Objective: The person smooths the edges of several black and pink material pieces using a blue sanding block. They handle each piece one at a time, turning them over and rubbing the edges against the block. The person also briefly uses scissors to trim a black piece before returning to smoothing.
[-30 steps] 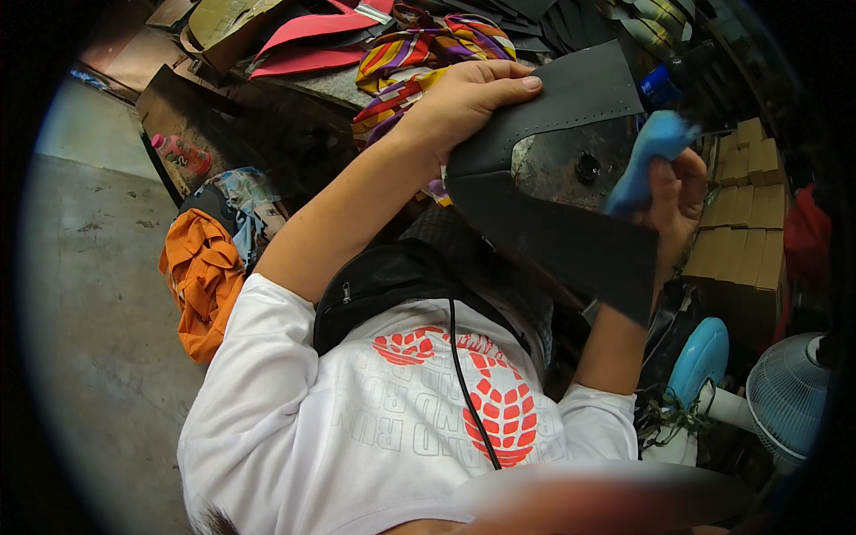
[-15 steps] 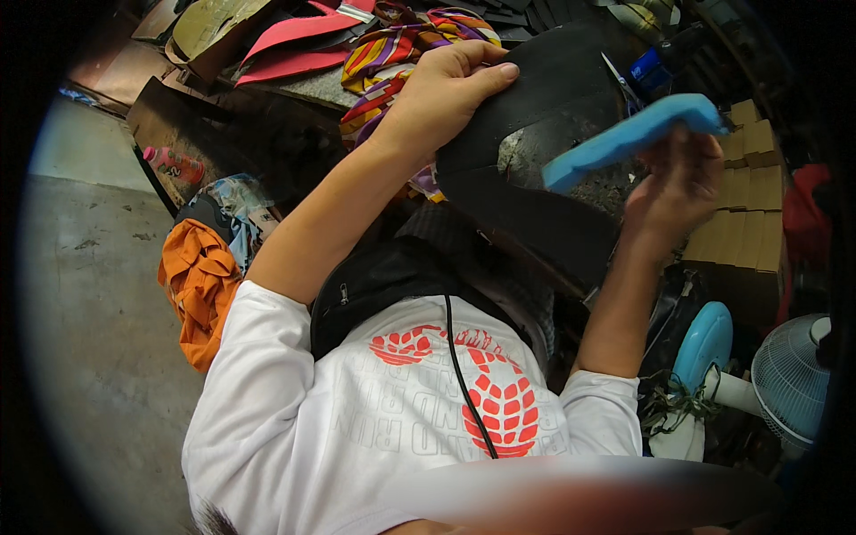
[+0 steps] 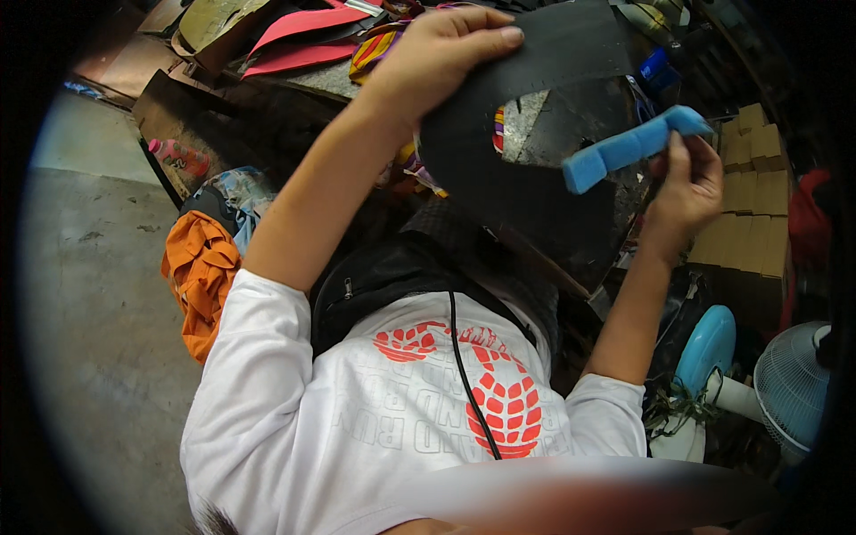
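Observation:
A black U-shaped sheet, like a cut piece of leather or rubber, is pinched at its upper left edge by my left hand. Its curved body hangs over my lap, and the worktop shows through the gap in its middle. My right hand grips one end of a long light-blue foam strip between thumb and fingers. The strip's other end points left, over the sheet's gap. From this view I cannot tell whether strip and sheet touch.
Red and black cut pieces and a patterned cloth lie on the worktop behind my left hand. Stacked cardboard boxes stand at the right, above a white fan. An orange cloth and a pink-capped bottle are at the left.
My left hand has risen, lifting and tilting the black sheet. My right hand has moved slightly down, and the blue foam strip has turned, showing more of its segmented face.

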{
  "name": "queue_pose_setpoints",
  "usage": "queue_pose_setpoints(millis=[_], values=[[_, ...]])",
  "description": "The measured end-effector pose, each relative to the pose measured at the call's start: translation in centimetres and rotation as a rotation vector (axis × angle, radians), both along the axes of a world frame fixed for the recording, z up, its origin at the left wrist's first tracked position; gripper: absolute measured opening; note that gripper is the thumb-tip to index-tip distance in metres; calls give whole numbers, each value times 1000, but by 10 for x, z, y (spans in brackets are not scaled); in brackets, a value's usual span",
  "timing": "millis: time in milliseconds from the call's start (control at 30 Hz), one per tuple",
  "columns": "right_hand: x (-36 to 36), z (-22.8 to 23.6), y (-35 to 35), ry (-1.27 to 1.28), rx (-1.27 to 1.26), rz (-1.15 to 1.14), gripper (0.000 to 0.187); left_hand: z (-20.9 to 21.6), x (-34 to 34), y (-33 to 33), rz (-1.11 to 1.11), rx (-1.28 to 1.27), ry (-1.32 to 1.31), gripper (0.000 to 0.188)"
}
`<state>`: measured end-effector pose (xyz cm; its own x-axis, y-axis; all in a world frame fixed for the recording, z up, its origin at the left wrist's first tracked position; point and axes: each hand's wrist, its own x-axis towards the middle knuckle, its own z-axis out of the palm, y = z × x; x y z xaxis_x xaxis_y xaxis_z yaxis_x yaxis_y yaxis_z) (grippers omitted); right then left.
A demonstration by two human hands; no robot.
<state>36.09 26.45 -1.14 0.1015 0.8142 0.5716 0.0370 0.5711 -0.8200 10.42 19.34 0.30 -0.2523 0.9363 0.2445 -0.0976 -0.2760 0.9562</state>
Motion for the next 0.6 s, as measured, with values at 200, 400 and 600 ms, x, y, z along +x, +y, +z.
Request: queue_pose_setpoints(millis=[200, 400, 600], values=[[11, -3, 1, 223, -158, 174, 12, 18, -57, 38, 335, -97, 768, 34], [9, -4, -12, 228, -251, 343, 20, 10, -48, -38, 844, -94, 1445, 39], [-10, -3, -17, 120, -240, 555, 18, -27, -23, -60, 691, -331, 1253, 44]])
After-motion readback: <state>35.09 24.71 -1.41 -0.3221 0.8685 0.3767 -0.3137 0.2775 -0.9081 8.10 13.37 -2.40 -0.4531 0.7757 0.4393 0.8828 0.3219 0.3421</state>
